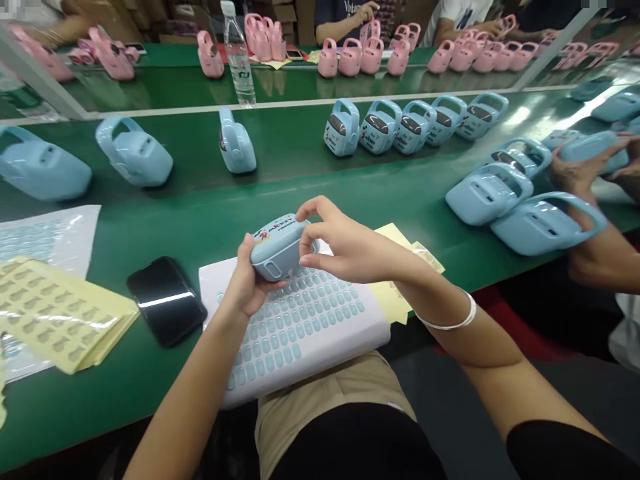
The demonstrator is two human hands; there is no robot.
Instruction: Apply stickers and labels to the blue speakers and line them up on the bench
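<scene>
The blue case [276, 248] is at the center of the frame, raised above a white sheet [345, 353], with its printed face upward and an oval outline on the side toward the viewer. The left hand [253, 283] is clamped on the left end of the case, thumb along the near left edge and fingers underneath. The right hand [333, 243] is positioned at the right end of the case, fingers bent and the thumb pointing toward the case; whether its fingertips grip anything cannot be told. The two hands are apart, with the case between them. A white band [470, 313] encircles the right forearm. The white sheet carries rows of pale blue oval pieces [283, 340] and extends past the near edge of the green table [300, 190]. A black phone [167, 300] lies just left of the sheet; yellow sheets [60, 310] lie farther left, and further yellow paper [393, 300] lies at the right side of the white sheet. Five blue handled units [380, 130] stand in a row at upper right of center. A single blue unit [239, 147] stands at upper center, below a clear bottle [239, 67]. At the right edge, a co-worker's hand [580, 170] holds another blue unit [595, 150]. Pink units [350, 61] line the top of the frame.
</scene>
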